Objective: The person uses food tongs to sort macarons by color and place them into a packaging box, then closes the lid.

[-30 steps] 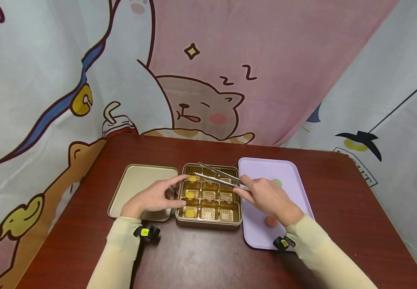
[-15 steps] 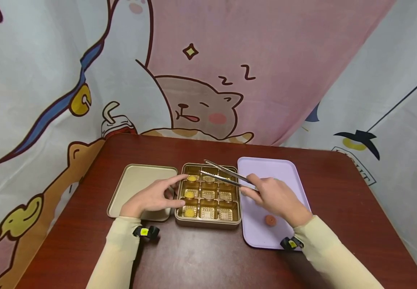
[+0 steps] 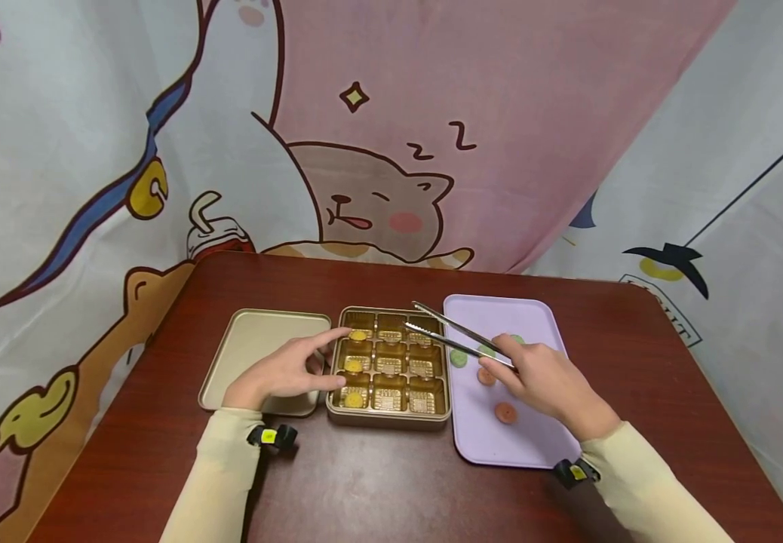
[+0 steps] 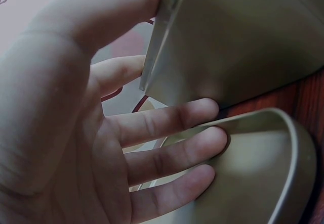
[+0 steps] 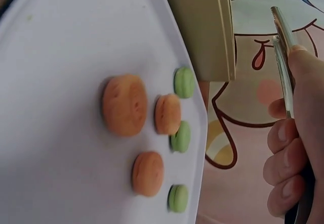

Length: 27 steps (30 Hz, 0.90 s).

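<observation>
Loosely spread, the person's left hand (image 3: 288,368) touches the left edge of a square gold tin (image 3: 388,419) with nine compartments, while the right hand (image 3: 546,378) grips silver metal tongs (image 3: 442,338), their tips apart by the tin's far right compartments. Round yellow macarons (image 3: 354,366) sit singly in the left column. Rightward, a lavender rectangular tray (image 3: 500,449) bears three orange macarons (image 3: 505,412) and three green macarons (image 3: 458,358); leftward lies a shallow gold lid (image 3: 262,332).

The sleeves (image 3: 218,471) are pale cream, with small black wrist devices (image 3: 286,436), each bearing a yellow label (image 3: 268,437)
</observation>
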Each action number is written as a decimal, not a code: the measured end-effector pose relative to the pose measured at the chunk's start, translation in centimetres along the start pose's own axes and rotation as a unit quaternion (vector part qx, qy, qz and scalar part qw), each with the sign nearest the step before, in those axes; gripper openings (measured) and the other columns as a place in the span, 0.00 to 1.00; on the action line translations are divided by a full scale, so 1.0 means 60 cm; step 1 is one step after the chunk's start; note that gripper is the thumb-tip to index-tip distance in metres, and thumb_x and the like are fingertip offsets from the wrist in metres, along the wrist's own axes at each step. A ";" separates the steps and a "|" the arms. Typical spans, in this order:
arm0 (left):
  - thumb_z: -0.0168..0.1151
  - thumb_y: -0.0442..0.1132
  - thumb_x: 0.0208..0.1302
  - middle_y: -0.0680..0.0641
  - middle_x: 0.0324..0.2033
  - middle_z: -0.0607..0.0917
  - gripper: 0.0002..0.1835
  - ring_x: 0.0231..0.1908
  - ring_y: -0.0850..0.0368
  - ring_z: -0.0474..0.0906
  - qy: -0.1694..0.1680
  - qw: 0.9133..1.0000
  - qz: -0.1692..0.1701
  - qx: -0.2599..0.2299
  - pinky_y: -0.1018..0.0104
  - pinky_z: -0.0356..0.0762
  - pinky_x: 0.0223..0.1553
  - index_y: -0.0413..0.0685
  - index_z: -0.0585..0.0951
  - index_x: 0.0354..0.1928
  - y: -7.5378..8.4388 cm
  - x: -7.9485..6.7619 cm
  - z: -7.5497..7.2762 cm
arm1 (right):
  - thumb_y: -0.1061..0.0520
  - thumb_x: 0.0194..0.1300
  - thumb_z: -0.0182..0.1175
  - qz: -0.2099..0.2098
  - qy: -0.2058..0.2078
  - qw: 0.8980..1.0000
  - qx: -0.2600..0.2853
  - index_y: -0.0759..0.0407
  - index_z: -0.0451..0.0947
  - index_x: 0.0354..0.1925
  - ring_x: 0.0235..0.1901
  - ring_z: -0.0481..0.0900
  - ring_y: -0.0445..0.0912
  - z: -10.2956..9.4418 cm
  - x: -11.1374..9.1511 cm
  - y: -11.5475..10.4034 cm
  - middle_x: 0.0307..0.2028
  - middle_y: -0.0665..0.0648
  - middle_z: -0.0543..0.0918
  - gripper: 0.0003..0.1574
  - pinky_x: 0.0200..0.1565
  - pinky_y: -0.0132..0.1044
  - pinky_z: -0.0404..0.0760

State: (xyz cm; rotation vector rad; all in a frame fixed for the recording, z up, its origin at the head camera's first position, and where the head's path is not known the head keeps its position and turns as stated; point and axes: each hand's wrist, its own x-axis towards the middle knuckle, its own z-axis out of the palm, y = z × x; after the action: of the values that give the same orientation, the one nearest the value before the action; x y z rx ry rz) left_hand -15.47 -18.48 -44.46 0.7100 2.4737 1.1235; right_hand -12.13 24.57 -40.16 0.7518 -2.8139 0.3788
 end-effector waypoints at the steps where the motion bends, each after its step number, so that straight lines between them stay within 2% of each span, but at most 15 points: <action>1: 0.75 0.54 0.65 0.48 0.50 0.82 0.47 0.43 0.57 0.82 0.000 1.000 0.000 0.000 0.55 0.81 0.51 0.59 0.62 0.82 0.000 0.000 0.000 | 0.42 0.73 0.66 0.006 -0.003 1.000 -0.001 0.48 0.73 0.40 0.17 0.65 0.39 -0.001 -0.004 0.002 0.16 0.42 0.67 0.15 0.22 0.38 0.67; 8: 0.74 0.54 0.65 0.48 0.51 0.82 0.47 0.43 0.57 0.82 0.000 1.000 -0.002 -0.002 0.56 0.81 0.52 0.60 0.62 0.82 0.000 0.000 0.000 | 0.42 0.72 0.68 0.032 -0.011 0.999 -0.008 0.47 0.71 0.41 0.16 0.66 0.38 -0.003 -0.027 0.016 0.17 0.37 0.72 0.17 0.20 0.36 0.66; 11: 0.74 0.55 0.65 0.48 0.51 0.82 0.47 0.43 0.57 0.82 -0.001 1.000 -0.004 -0.004 0.56 0.81 0.51 0.60 0.62 0.82 -0.001 0.000 0.001 | 0.42 0.72 0.68 0.028 -0.001 0.999 -0.017 0.48 0.74 0.48 0.18 0.68 0.38 -0.002 -0.039 0.023 0.20 0.38 0.78 0.17 0.20 0.38 0.67; 14: 0.74 0.55 0.65 0.48 0.51 0.82 0.48 0.43 0.57 0.82 -0.001 1.000 -0.003 -0.005 0.56 0.81 0.51 0.60 0.62 0.82 -0.002 0.000 0.001 | 0.43 0.71 0.69 0.026 0.004 0.999 -0.021 0.50 0.77 0.54 0.19 0.69 0.39 -0.002 -0.050 0.030 0.21 0.42 0.78 0.21 0.21 0.38 0.68; 21: 0.74 0.56 0.65 0.48 0.50 0.83 0.47 0.42 0.58 0.82 -0.001 1.000 0.000 -0.003 0.56 0.81 0.50 0.61 0.62 0.82 -0.003 0.000 0.001 | 0.43 0.69 0.70 0.053 -0.010 0.998 -0.018 0.47 0.75 0.41 0.18 0.65 0.39 -0.009 -0.070 0.036 0.18 0.41 0.69 0.16 0.21 0.36 0.64; 27: 0.74 0.56 0.66 0.48 0.51 0.83 0.48 0.42 0.58 0.82 -0.004 1.000 0.001 -0.003 0.56 0.81 0.50 0.60 0.61 0.82 -0.003 -0.001 0.001 | 0.41 0.69 0.70 0.072 -0.013 0.997 -0.032 0.49 0.76 0.42 0.18 0.64 0.39 -0.009 -0.092 0.046 0.17 0.43 0.67 0.17 0.21 0.36 0.64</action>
State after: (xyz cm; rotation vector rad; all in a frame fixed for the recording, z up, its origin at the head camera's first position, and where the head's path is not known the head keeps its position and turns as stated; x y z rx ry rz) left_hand -15.47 -18.57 -44.60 0.7145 2.4628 1.1262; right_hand -8.82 29.59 -41.61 0.5481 -2.8985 0.3029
